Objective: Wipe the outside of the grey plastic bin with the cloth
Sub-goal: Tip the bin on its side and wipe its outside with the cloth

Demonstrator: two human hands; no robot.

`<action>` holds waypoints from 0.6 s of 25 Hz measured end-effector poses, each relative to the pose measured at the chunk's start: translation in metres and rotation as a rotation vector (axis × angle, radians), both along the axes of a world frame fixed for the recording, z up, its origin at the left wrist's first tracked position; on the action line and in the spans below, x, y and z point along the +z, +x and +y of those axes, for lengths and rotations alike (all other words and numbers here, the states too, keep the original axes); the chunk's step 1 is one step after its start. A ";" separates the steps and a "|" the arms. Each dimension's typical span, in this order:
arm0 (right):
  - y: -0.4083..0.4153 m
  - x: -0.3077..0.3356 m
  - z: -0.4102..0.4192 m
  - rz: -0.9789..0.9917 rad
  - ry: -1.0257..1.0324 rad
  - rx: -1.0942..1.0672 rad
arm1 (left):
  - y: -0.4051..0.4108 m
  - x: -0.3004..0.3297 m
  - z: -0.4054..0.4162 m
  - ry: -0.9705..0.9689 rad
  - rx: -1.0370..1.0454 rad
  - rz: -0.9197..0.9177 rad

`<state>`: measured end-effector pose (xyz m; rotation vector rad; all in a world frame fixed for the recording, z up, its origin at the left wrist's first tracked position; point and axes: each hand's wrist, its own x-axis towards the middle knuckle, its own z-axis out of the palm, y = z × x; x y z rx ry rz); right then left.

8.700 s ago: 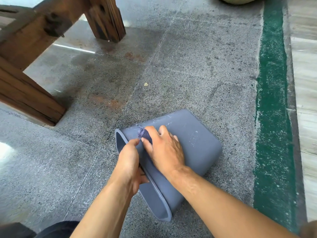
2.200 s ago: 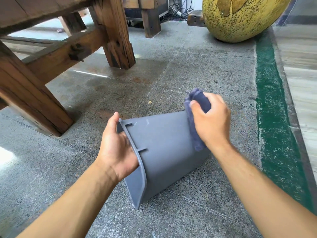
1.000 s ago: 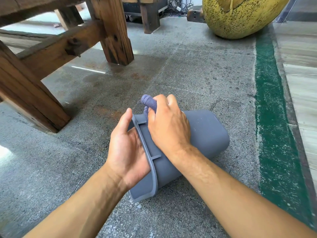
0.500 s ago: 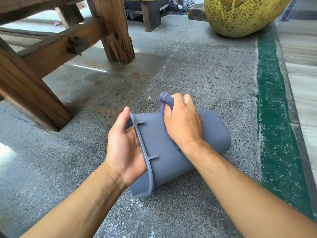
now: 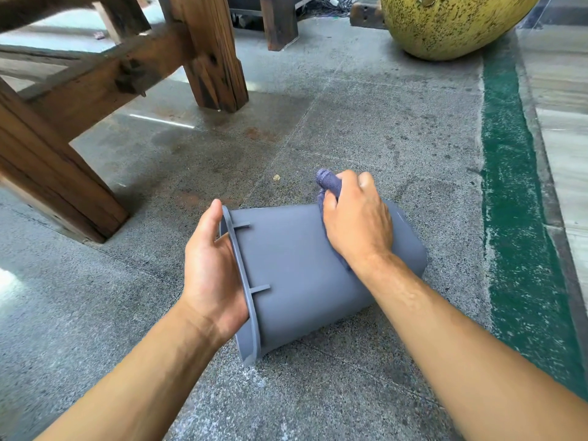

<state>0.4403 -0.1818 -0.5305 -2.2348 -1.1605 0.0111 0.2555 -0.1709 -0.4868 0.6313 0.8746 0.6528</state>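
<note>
On the floor (image 5: 366,116), right of the wooden frame (image 5: 79,100), the bin (image 5: 296,268) lies on its side. The right hand (image 5: 356,221), fingers curled round the cloth (image 5: 329,183), has slid from rim toward base, so this wall is nearly wiped. The left hand (image 5: 211,268) braces the rim, fingers hidden inside. Bare floor surrounds the bin; the green stripe (image 5: 515,218) lies right.

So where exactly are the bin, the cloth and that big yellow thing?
grey bin (image 5: 299,275), head view, on its upturned side wall.
cloth (image 5: 328,183), head view, on the bunched end above the fingers.
yellow speckled object (image 5: 445,23), head view, on its rounded front.
</note>
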 end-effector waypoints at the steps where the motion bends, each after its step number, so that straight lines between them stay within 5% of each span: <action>1: 0.004 -0.002 0.001 0.002 -0.001 -0.004 | 0.000 0.000 0.002 -0.001 0.006 0.004; 15: 0.077 -0.027 -0.013 0.077 -0.069 -0.270 | 0.000 -0.004 0.013 0.004 0.030 0.093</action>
